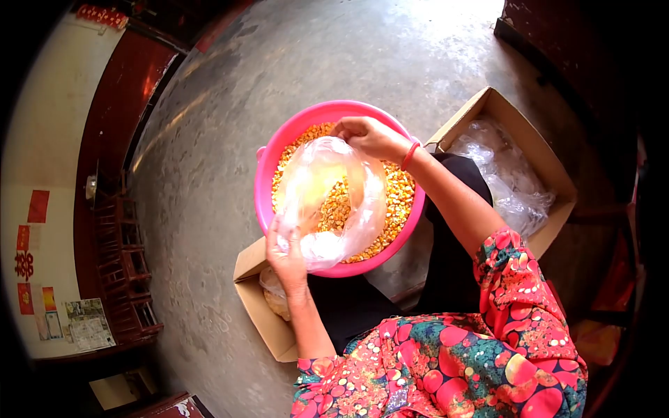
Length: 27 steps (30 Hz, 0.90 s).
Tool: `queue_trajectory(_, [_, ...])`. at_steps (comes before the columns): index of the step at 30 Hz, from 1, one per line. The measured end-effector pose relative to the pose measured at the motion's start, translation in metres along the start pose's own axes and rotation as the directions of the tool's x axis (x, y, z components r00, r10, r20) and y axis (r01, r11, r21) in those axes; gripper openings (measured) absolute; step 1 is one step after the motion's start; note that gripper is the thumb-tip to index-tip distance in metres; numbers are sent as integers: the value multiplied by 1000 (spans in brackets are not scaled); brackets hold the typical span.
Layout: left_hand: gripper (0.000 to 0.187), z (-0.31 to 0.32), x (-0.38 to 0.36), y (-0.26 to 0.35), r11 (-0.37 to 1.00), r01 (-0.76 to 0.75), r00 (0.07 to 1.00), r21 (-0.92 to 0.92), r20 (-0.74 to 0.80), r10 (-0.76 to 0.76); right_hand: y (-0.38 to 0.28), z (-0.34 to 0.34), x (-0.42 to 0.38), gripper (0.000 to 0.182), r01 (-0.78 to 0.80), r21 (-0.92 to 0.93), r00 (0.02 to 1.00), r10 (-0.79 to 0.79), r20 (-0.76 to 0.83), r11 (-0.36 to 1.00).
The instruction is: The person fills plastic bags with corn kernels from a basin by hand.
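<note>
A clear plastic bag [371, 209] is spread wide over a pink basin [264, 189], its mouth facing up toward me. Yellow corn kernels [401, 198] fill the basin and show through the bag's mouth. My left hand [287, 259] grips the bag's near left edge, thumb and fingers on the film. On the far side, my right hand [369, 136], with a red band at the wrist, has its fingers curled closed at the bag's upper rim. The basin sits in front of my knees.
To my right stands a cardboard box [547, 157] holding crumpled clear plastic bags [503, 171]. A second cardboard box [270, 333] by my left leg contains a filled plastic bag [277, 301]. Wooden stools [125, 258] line the left wall; concrete floor [202, 209] surrounds the basin.
</note>
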State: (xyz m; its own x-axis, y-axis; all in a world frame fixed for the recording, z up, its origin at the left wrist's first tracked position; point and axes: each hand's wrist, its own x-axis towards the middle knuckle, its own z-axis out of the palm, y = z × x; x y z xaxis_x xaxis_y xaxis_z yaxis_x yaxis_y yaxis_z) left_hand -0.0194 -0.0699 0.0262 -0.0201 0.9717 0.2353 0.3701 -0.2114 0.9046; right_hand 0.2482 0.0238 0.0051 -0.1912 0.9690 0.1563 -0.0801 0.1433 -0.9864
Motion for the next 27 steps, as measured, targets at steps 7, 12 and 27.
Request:
queue_trajectory(7, [40,-25,24,38,951,-10,995,-310,-99,-22,7,1,-14,30,135,-686,952,98,290,714])
queue_trajectory(12, [47,-32,12,48,894,44,996,-446,-52,-75,-7,8,-16,58,229,-597,912,45,407,769])
queue_trajectory(27, [22,-46,-25,0,800,532,822,-279,395,-410,-13,16,-6,27,21,227,999,-30,38,974])
